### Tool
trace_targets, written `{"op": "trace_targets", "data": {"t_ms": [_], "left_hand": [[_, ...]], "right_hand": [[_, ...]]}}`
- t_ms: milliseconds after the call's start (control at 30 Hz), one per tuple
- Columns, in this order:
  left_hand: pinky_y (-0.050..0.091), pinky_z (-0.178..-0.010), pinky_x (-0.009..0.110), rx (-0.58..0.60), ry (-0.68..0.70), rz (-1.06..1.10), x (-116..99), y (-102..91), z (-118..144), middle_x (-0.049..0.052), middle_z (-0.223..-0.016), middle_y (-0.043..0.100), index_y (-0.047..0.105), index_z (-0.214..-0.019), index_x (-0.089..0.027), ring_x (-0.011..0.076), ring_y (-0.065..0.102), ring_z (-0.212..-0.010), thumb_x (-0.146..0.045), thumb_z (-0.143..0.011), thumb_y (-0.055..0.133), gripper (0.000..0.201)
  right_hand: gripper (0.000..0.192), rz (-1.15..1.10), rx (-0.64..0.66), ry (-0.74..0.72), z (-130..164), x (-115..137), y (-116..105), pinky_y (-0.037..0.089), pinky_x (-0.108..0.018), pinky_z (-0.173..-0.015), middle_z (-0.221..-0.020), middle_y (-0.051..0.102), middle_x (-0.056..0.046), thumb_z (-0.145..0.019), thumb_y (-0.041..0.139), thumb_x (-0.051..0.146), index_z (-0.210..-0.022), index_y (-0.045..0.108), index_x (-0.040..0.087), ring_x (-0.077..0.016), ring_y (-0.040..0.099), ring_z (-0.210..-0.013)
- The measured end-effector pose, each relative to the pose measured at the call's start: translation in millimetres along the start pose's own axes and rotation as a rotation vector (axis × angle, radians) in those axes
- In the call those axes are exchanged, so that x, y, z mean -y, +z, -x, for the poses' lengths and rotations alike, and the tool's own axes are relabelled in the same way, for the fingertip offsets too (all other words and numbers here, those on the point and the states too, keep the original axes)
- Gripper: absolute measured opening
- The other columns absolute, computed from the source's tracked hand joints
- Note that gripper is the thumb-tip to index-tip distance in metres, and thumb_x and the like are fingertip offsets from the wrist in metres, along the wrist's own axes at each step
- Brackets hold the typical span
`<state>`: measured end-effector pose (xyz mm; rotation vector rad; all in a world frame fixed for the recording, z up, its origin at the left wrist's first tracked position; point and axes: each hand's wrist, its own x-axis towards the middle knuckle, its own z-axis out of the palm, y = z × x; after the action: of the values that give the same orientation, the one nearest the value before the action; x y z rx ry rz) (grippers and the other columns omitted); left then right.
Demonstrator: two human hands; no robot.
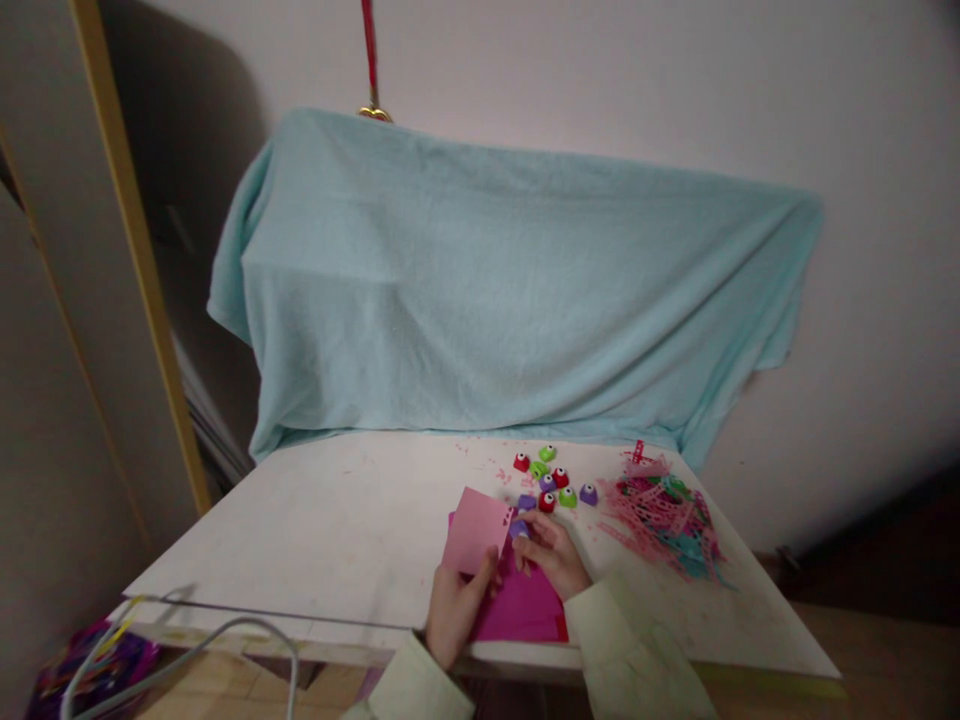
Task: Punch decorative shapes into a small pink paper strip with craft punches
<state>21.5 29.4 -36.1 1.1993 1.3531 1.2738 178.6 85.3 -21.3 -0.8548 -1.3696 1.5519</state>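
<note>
My left hand (461, 605) grips a light pink sheet of paper (474, 528) by its lower edge, thumb on top. Small punched shapes run along the sheet's right edge. My right hand (551, 552) is closed around a purple craft punch (519, 530), which sits at that punched edge. Below both hands lies a stack of magenta paper (521, 605) at the table's front edge. Several small punches in red, green and purple stand just beyond my right hand, among them a red punch (547, 502), a green punch (568, 496) and a purple punch (589, 494).
Right of the punches is a heap of punched paper strips (667, 520), mostly pink with some teal. Tiny pink cut-outs dot the white table (322, 530). A light blue cloth (480, 300) hangs behind it. A pale cable (247, 622) loops at the front left.
</note>
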Motion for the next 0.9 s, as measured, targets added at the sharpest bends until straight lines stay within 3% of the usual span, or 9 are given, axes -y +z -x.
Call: {"op": "trace_targets", "data": {"t_ms": [333,600,900], "left_hand": [[0.045,-0.056,0.026,0.005,-0.002,-0.014,-3.5,-0.8,0.6,0.007,-0.058,0.066,0.065,-0.067,-0.011,0.0192,0.061,-0.055,-0.050,-0.082,0.048,0.045],[0.045,-0.057,0.026,0.027,-0.030,-0.038,-3.4,-0.9,0.3,0.009,-0.059,0.067,0.066,-0.064,-0.011,0.0195,0.061,-0.056,-0.052,-0.082,0.047,0.049],[0.045,-0.062,0.025,0.094,0.062,-0.061,-15.6,-2.1,0.8,0.005,-0.059,0.066,0.066,-0.061,-0.015,0.0178,0.061,-0.057,-0.046,-0.089,0.037,0.050]], "right_hand": [[0.033,-0.023,0.050,0.035,1.7,10.2,3.6,0.043,-0.023,-0.047,-0.062,0.059,0.002,-0.070,0.071,0.034,-0.091,0.053,0.017,-0.0118,0.055,-0.048],[0.036,-0.039,0.083,0.061,0.5,2.7,2.8,0.040,-0.022,-0.044,-0.059,0.058,0.003,-0.067,0.073,0.037,-0.088,0.052,0.017,-0.0109,0.053,-0.045],[0.028,0.026,0.119,0.086,1.8,0.3,0.8,0.035,-0.020,-0.041,-0.056,0.056,0.003,-0.070,0.071,0.034,-0.083,0.055,0.016,-0.0086,0.047,-0.043]]}}
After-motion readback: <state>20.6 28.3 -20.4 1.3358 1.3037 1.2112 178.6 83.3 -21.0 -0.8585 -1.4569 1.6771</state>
